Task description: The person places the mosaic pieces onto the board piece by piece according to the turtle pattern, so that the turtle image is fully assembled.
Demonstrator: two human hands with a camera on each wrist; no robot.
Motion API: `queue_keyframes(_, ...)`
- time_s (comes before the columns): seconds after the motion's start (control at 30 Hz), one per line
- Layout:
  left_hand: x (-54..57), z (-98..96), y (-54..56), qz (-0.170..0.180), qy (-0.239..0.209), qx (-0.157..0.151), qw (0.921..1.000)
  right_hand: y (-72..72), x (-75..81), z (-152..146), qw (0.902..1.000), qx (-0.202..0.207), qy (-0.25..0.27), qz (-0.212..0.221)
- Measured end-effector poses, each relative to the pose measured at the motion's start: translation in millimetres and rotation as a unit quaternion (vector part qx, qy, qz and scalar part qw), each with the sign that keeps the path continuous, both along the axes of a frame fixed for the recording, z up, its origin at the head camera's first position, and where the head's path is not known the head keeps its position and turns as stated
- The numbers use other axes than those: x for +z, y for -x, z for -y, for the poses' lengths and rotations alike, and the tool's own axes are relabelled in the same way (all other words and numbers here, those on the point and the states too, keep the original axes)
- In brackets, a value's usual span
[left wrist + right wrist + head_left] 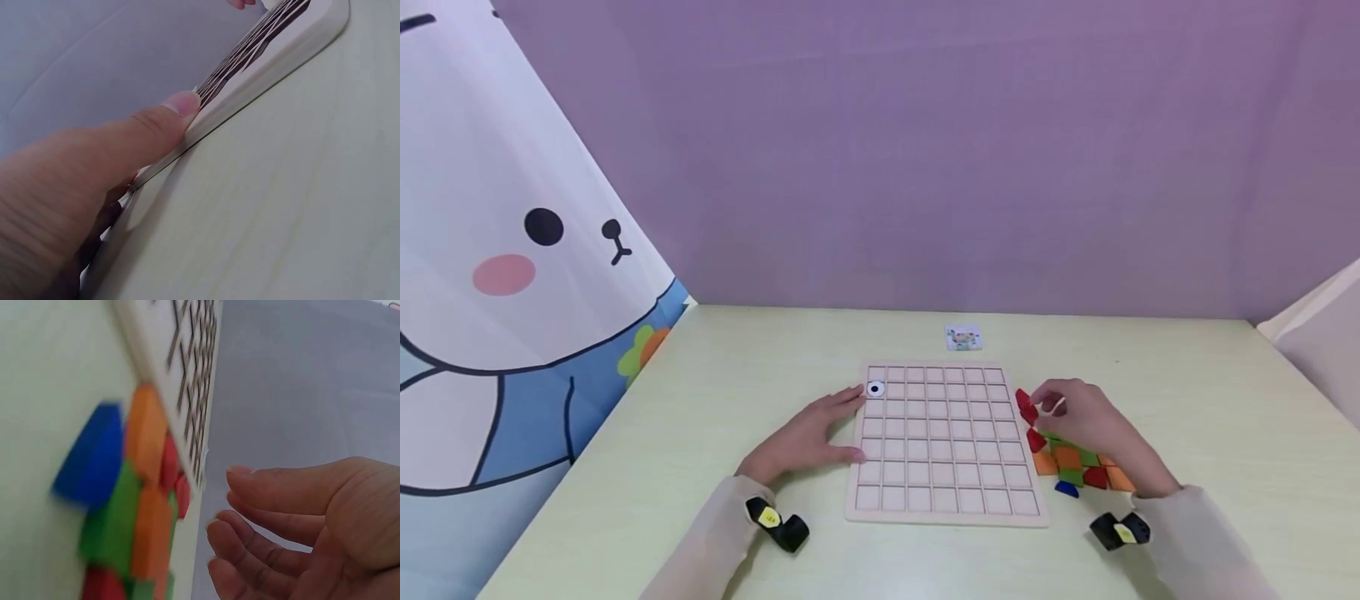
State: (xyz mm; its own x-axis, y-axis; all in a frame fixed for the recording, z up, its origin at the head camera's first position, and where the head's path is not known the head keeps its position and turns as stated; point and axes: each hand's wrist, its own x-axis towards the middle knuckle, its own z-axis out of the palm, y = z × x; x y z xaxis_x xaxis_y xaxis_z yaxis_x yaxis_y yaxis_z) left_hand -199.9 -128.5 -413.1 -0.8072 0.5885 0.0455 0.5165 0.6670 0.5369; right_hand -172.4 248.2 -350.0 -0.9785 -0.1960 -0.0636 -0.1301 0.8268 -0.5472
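A pale board with a raised grid lies flat on the table. A white tile with a round eye sits in its left column, second row from the top. My left hand rests against the board's left edge, fingers spread, the thumb touching the rim. Over the board's right side hovers my right hand, fingers loosely bent and thumb near the index finger; nothing shows between them in the right wrist view. Just beside its fingertips are red pieces, close to the board's right edge.
Below the right hand lies a cluster of orange, green and red pieces, with a blue piece at its near end. A small printed card lies beyond the board. A purple cloth hangs behind the table.
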Motion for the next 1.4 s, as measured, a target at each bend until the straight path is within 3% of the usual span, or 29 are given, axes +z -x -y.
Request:
queue_keyframes(0.4, 0.6, 3.2, -3.4, -0.02, 0.041, -0.001, 0.999, -0.8, -5.7, -10, 0.9996, 0.008, -0.015, 0.021)
queue_keyframes(0.8, 2.4, 3.4, -3.8, -0.023, 0.038, -0.002, 0.999, 0.7, -12.8, -15, 0.9991, -0.009, -0.02, 0.036)
queue_keyframes(1.4, 8.7, 2.3, -7.2, -0.011, 0.032, -0.001, 0.9994, -1.1, -11.0, -11, 0.9994, 0.005, 0.014, 0.032)
